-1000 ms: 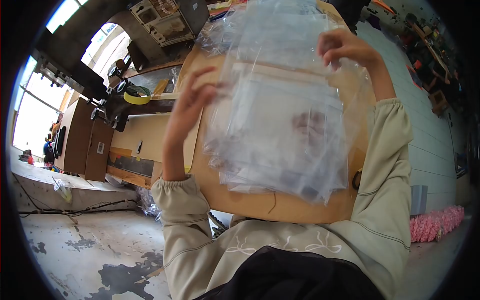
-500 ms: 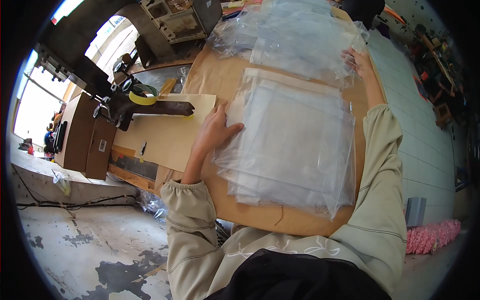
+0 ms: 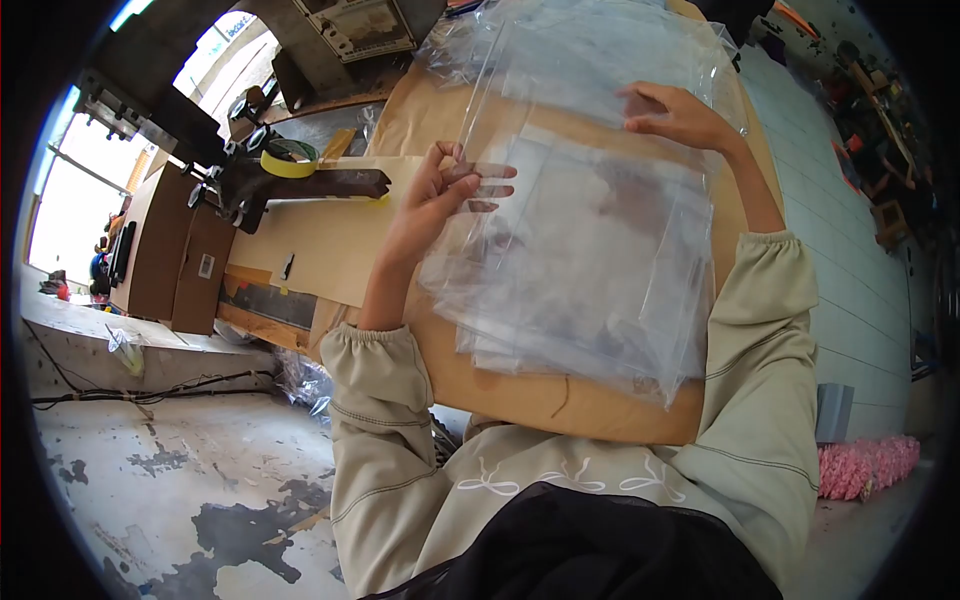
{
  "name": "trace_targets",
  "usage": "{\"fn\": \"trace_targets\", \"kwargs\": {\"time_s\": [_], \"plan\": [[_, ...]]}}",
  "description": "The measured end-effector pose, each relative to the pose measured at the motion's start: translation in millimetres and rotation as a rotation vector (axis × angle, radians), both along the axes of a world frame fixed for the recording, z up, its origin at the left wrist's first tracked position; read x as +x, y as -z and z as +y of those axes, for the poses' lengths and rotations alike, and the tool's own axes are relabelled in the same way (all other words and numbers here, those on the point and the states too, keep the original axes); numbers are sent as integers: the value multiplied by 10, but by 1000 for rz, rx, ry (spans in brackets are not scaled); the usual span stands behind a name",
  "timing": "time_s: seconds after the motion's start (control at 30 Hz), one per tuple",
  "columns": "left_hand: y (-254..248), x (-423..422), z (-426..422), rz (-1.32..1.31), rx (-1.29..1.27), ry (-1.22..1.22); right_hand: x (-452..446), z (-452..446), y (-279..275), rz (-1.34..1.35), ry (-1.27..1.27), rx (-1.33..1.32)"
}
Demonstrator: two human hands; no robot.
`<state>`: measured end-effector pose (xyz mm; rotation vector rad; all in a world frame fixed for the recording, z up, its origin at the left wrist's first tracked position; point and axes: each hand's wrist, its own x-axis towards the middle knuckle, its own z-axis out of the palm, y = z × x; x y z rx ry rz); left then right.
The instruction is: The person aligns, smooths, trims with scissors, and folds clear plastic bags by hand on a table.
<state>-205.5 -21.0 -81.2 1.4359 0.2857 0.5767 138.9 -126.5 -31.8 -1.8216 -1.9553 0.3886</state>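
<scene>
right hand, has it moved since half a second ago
Yes: the right hand has moved to the left, farther in from the right edge of the table.

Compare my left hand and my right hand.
The left hand stretches some fingers out straight, while the right hand has its fingers bent. The right hand reaches farther across the table than the left hand. Both are bare and at the clear plastic bags.

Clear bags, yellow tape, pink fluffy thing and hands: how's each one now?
Left hand: pinching a bag's edge
Right hand: fingers curled; grip unclear
Held bag: lifted, see-through
Stacked bags: flat, uneven
Yellow tape: rolled up
Pink fluffy thing: lying down
</scene>
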Motion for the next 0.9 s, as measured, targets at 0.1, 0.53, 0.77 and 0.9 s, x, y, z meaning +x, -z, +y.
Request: {"fn": "trace_targets", "kwargs": {"time_s": [0.1,0.53,0.77,0.9], "plan": [[-26,-21,-52,-24,-24,13,-64,-170,-279,278,-157,-401],[-302,-229,-247,-127,506,-700,-1227,-1795,-940,-470,-44,642],[-203,-409,-1246,119,934,-103,-1864,-2560,218,-457,140,41],[-28,-384,-1764,343,1195,227,-1979,-2642,280,-251,229,91]]}}
